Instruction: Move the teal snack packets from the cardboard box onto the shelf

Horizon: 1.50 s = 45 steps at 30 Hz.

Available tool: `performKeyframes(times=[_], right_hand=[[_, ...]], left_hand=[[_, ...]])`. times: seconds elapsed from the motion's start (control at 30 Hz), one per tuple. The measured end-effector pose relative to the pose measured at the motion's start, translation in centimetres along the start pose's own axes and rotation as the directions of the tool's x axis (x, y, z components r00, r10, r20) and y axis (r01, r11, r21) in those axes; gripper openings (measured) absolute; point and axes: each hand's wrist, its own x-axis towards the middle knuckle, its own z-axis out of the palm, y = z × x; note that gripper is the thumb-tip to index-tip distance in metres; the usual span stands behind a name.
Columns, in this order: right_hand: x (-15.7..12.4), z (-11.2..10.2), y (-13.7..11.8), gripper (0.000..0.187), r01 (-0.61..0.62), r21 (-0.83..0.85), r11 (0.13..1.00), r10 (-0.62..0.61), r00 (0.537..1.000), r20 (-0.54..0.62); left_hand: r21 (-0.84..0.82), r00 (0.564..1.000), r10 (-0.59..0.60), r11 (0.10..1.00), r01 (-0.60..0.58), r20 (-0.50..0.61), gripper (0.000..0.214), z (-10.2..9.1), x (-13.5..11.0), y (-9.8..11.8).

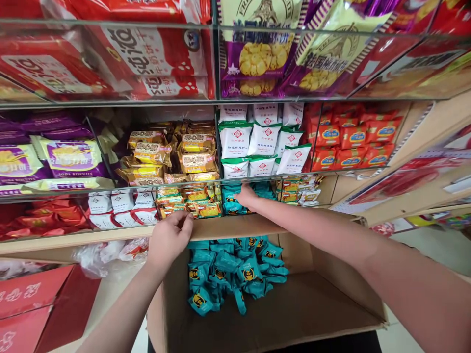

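In the near box (312, 314), we see crinkled teal packets (225, 261), yellow-black logos (248, 273); left hand (167, 238), right hand (246, 197): grips can't tell.

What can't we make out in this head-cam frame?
All in the head view:
- Right hand: most fingers hidden by the hand itself; can't tell if it grips a packet.
- Left hand: palm hidden by its own back; contents, if any, unclear.
- Teal packets in the cardboard box: back of the pile hidden by the shelf edge; fine print too small.
- Red box: cut off by the left and bottom picture edges.
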Motion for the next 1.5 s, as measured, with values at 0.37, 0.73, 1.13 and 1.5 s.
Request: performKeyframes(times=[0.37, 0.73, 1.13, 1.5], right_hand=[[0.5, -0.9, -1.3, 0.058, -0.111, -0.005, 0.994, 0.110, 0.984, 0.139], [-16.6, -9.1, 5.4, 0.020, 0.660, 0.135, 0.739, -0.673, 0.730, 0.119], [-14.4, 0.1, 17.2, 0.069, -0.005, -0.202, 0.979, 0.038, 0.987, 0.159], [-16.9, -4.6, 15.4, 0.020, -0.002, 0.160, 0.987, 0.021, 0.993, -0.115]], left_hand=[[0.023, 1.000, -0.006, 1.000, 0.005, 0.010, 0.027, 0.2, 0.2, -0.2], [0.067, 1.000, -0.012, 0.998, 0.010, 0.022, 0.031, -0.3, 0.2, 0.2], [0.132, 0.997, -0.062, 0.990, 0.056, 0.039, 0.033, -0.6, 0.0, 1.4], [-0.389, 0.945, 0.311, 0.861, -0.326, -0.103, 0.028, 1.5, -8.2, 6.5]])
